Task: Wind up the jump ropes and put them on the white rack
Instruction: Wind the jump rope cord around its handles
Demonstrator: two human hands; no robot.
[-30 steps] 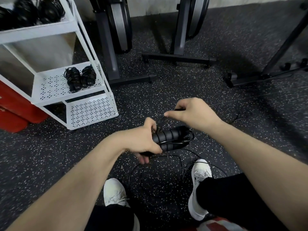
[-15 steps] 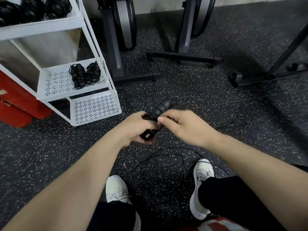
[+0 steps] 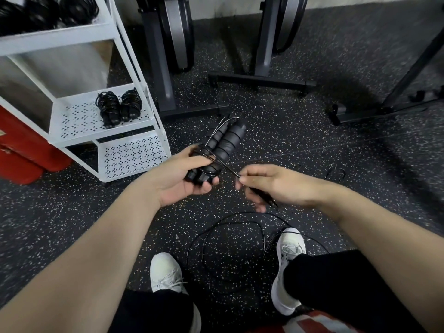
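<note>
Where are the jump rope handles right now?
In the head view, the jump rope handles sit centre-frame in the left hand, just right of the white rack.

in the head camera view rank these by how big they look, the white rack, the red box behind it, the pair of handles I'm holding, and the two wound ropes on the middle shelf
1. white rack, by far the largest.
2. red box, though partly hidden and cut off by the frame.
3. pair of handles in the left hand.
4. two wound ropes together; close to the handles, and farther from the camera, so unsure.

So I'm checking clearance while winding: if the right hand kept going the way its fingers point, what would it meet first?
Probably the jump rope handles held in the left hand. The right hand, pinching the cord, points left toward them across a small gap, though depth is unclear.
</note>
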